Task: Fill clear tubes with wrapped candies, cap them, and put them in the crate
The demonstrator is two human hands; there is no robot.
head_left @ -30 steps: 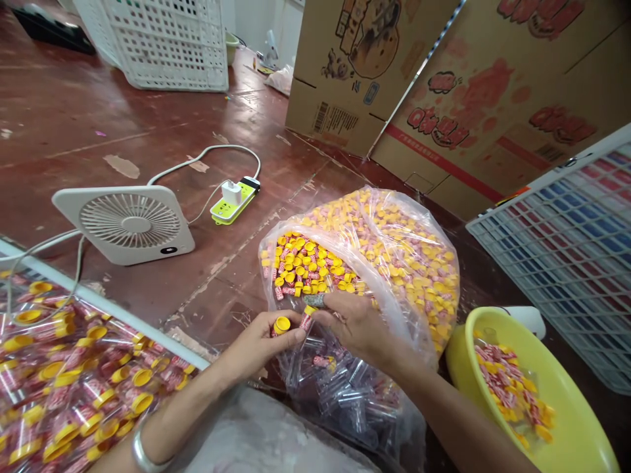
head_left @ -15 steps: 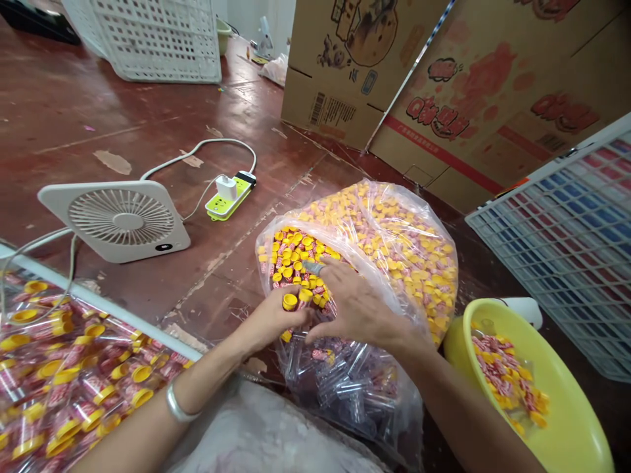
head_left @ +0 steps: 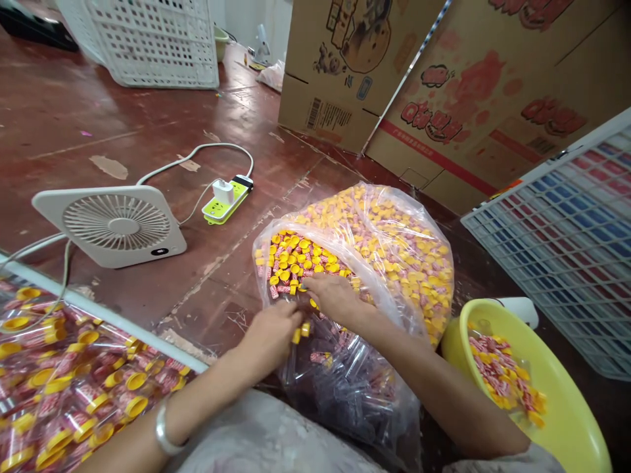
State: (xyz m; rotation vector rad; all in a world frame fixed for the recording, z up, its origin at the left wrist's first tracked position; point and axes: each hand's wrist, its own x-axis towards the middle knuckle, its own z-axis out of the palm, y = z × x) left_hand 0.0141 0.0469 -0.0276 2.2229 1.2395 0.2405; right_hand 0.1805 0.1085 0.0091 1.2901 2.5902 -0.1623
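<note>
My left hand [head_left: 276,332] is closed, palm down, at the near left edge of a big clear plastic bag [head_left: 367,203]. Yellow caps [head_left: 300,332] stick out from under its fingers. My right hand [head_left: 331,299] reaches into the bag's opening, its fingers bent down at the pile of yellow caps [head_left: 296,253] and small red-and-white wrapped rolls [head_left: 274,290]. What its fingertips pinch, if anything, is hidden. Below both hands, clear empty tubes [head_left: 350,374] lie in clear plastic.
Filled, yellow-capped tubes [head_left: 73,381] lie behind a pale rim [head_left: 113,318] at left. A white fan [head_left: 121,226] and a green power strip [head_left: 227,200] stand beyond. At right are a yellow basin [head_left: 566,394], a grey crate [head_left: 557,223] and cardboard boxes [head_left: 444,98].
My left hand has moved down and left and turned palm down, with yellow caps still in it. The right hand's fingers have drawn in and bent at the near edge of the pile.
</note>
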